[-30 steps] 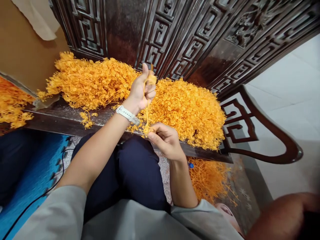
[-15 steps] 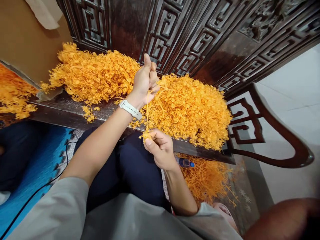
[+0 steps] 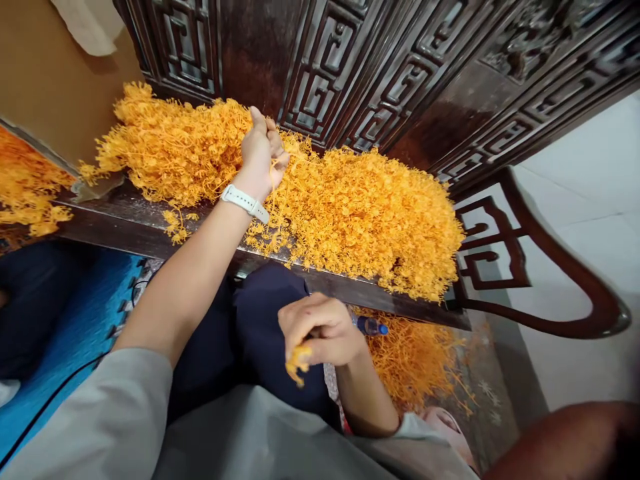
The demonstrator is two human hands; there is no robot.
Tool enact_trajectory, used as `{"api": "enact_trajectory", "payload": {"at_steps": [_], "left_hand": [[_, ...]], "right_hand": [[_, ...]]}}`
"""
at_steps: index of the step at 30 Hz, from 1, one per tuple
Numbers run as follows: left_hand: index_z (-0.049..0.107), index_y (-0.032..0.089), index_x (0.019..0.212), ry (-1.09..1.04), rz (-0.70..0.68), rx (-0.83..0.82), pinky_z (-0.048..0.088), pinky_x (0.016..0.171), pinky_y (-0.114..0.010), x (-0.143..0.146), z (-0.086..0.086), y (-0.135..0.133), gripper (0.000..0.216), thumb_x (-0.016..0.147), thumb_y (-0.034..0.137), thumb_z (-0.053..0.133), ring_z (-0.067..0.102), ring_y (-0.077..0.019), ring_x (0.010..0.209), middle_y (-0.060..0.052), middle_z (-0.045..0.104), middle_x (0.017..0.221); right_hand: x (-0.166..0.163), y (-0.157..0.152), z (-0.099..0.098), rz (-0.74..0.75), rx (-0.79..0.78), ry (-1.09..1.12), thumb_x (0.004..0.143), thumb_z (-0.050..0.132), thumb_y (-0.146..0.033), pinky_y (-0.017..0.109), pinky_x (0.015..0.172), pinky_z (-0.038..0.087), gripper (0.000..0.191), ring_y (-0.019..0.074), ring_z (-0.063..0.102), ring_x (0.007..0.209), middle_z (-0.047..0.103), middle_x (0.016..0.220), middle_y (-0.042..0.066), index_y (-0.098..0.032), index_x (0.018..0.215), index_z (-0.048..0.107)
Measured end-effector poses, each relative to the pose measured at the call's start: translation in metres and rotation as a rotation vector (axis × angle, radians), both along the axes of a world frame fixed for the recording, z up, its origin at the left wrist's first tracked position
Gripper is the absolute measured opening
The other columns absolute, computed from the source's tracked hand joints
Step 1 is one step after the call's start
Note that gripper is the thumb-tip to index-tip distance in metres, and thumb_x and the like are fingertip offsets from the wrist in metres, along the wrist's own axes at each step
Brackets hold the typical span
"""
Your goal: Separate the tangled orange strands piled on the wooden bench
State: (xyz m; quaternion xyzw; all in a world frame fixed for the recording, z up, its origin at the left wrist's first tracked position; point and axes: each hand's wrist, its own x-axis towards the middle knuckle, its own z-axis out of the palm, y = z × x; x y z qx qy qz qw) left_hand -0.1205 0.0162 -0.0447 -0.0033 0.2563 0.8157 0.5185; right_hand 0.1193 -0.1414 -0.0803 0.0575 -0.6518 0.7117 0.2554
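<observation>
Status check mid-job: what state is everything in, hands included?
Left hand: fingers curled, yellow strand against it; grip unclear
Right hand: closed on a yellow piece
Yellow piece: pinched, dangling, slightly blurred
Watch strap: fastened around the left wrist
Yellow heap: loose, spread along the bench
Bottle: capped, partly hidden behind the right wrist
Orange heap: loose, below bench level

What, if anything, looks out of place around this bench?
A blue-capped bottle seems to lie on its side by the orange strands below the bench, an odd spot for one. Also, a small sprig straggles from the heap toward the bench's front edge.
</observation>
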Motion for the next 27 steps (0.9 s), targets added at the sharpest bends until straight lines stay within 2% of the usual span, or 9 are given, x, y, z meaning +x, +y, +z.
{"api": "enact_trajectory", "payload": {"at_steps": [3,6,9,12,15,20,23,25,27], "left_hand": [[0.048,0.024,0.073,0.025,-0.044,0.013,0.009,0.037,-0.028,0.005,0.004,-0.009,0.047,0.104,0.058,0.056,0.014,-0.008,0.034,0.009,0.022,0.046],[0.05,0.023,0.074,0.084,-0.106,0.037,0.008,0.036,-0.027,0.016,0.011,-0.016,0.048,0.103,0.061,0.055,0.014,-0.0076,0.034,0.009,0.022,0.045],[0.051,0.022,0.074,0.18,-0.195,0.086,0.007,0.036,-0.024,0.029,0.016,-0.022,0.049,0.103,0.061,0.054,0.014,-0.0068,0.034,0.01,0.021,0.045],[0.051,0.021,0.074,0.287,-0.298,0.141,0.008,0.036,-0.02,0.041,0.02,-0.028,0.05,0.104,0.061,0.052,0.014,-0.0055,0.034,0.011,0.022,0.045],[0.05,0.02,0.072,0.379,-0.399,0.162,0.01,0.036,-0.019,0.05,0.022,-0.034,0.051,0.104,0.06,0.052,0.015,-0.0044,0.034,0.011,0.023,0.045],[0.054,0.02,0.069,0.596,-0.535,0.163,0.015,0.036,-0.019,0.057,0.018,-0.037,0.053,0.102,0.062,0.054,0.016,-0.0045,0.033,0.01,0.028,0.043],[0.057,0.021,0.07,0.767,-0.54,0.197,0.018,0.036,-0.021,0.056,0.007,-0.033,0.056,0.099,0.069,0.054,0.021,-0.0058,0.033,0.008,0.032,0.042],[0.057,0.021,0.07,0.871,-0.499,0.204,0.02,0.037,-0.022,0.053,-0.001,-0.029,0.059,0.096,0.074,0.054,0.024,-0.0068,0.034,0.008,0.035,0.042],[0.058,0.02,0.069,1.015,-0.456,0.209,0.021,0.038,-0.022,0.051,-0.006,-0.026,0.061,0.094,0.076,0.056,0.028,-0.0073,0.036,0.007,0.038,0.044]], "right_hand": [[0.005,0.041,0.001,-0.04,-0.241,0.183,0.095,0.075,-0.04,0.023,0.045,0.039,0.015,0.0096,0.047,0.048,0.059,0.06,-0.003,-0.025,0.091,0.077],[0.004,0.074,0.01,-0.391,-0.589,0.184,0.102,0.064,-0.045,0.023,0.041,0.033,0.022,0.0106,0.032,0.049,0.05,0.062,-0.005,-0.028,0.108,0.076],[-0.002,0.086,0.019,-0.633,-0.68,0.022,0.101,0.063,-0.048,0.024,0.044,0.032,0.026,0.0114,0.025,0.052,0.042,0.065,-0.004,-0.026,0.11,0.073],[-0.008,0.099,0.017,-0.833,-0.564,-0.062,0.096,0.066,-0.051,0.027,0.05,0.033,0.026,0.0123,0.028,0.055,0.04,0.068,-0.003,-0.026,0.105,0.068],[-0.012,0.126,0.006,-0.973,-0.372,-0.214,0.099,0.049,-0.066,0.03,0.06,0.042,0.048,0.0146,0.045,0.065,0.054,0.085,0.003,-0.025,0.119,0.061],[-0.015,0.152,-0.005,-1.426,0.12,-0.455,0.092,0.057,-0.075,0.041,0.091,0.05,0.073,0.0268,0.057,0.118,0.053,0.136,0.017,-0.025,0.145,0.048],[-0.017,0.144,0.0,-1.161,0.297,-0.42,0.098,0.06,-0.064,0.036,0.081,0.049,0.045,0.0197,0.059,0.092,0.064,0.105,0.009,-0.023,0.113,0.068],[-0.018,0.137,0.009,-0.948,0.322,-0.38,0.099,0.063,-0.056,0.031,0.067,0.044,0.038,0.0142,0.051,0.069,0.058,0.076,0.001,-0.021,0.084,0.066],[-0.019,0.129,0.021,-1.008,0.343,-0.265,0.1,0.065,-0.049,0.03,0.062,0.04,0.038,0.0124,0.045,0.062,0.052,0.068,-0.001,-0.021,0.075,0.061]]}}
